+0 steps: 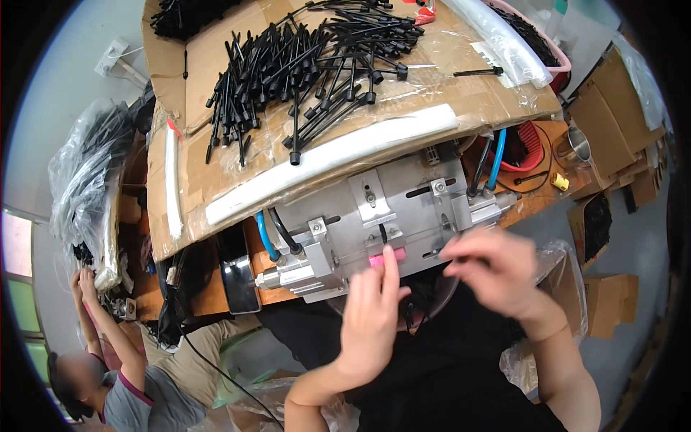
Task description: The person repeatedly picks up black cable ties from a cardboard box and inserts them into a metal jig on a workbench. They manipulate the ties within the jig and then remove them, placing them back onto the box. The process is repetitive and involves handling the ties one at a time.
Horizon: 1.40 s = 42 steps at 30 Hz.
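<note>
My left hand (371,317) reaches up to the front edge of a metal fixture (425,216), with its fingers stretched out. Its fingertips are at a small pink piece (387,257); I cannot tell whether that is part of the fixture or worn on a finger. Just above it, a short black piece (383,232) stands in the middle of the fixture. My right hand (497,270) is at the fixture's right front, somewhat blurred. Its fingers are curled with the tips together, and whatever they pinch is too small to make out.
Black plastic rods with thick heads (288,68) lie heaped on a taped cardboard shelf (489,108) above the fixture. Air cylinders (291,277) with blue and black hoses flank it. A red basket (529,147) and metal cup (576,144) stand right. Another person (137,381) works at far left.
</note>
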Motion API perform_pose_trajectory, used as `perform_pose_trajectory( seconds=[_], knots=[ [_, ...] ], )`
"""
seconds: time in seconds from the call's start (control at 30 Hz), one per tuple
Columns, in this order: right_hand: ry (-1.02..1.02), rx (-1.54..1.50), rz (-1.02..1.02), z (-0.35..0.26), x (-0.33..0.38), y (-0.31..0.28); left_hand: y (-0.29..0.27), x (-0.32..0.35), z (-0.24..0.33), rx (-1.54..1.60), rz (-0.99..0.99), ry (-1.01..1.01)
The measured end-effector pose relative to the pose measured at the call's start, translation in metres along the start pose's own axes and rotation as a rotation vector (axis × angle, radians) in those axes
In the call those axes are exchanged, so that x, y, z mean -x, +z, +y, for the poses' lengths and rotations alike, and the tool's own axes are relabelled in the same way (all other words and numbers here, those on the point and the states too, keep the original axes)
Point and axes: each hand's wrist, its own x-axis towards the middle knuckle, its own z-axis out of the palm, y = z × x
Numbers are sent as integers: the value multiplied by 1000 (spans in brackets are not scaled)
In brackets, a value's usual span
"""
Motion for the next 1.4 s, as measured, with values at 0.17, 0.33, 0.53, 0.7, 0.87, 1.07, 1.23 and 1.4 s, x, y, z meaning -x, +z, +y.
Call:
perform_pose_trajectory(
  seconds=[0.17, 0.33, 0.53, 0.7, 0.87, 1.07, 1.23, 1.4],
  knots=[
    [75, 126, -45, -1, 53, 59, -57, -91, -22, -144, 512, 22],
    [79, 114, -134, 5, 53, 78, -84, -116, -51, -109, 346, 73],
    [63, 242, -210, -1, 34, 56, -89, -83, -32, -37, 407, 29],
    [-276, 636, 37, 29, -72, 9, -32, 2, 0, -97, 311, 18],
    [-310, 652, -279, 99, -189, -35, 27, 18, 12, -76, 107, 5],
    [274, -399, -261, 100, -212, -64, 32, 10, 8, -122, 124, 4],
    [382, -985, 105, 77, -179, -76, -2, -5, 7, -67, 10, 46],
    [230, -788, 70, 34, -104, -54, -59, -110, -30, -161, 472, 124]
  ],
)
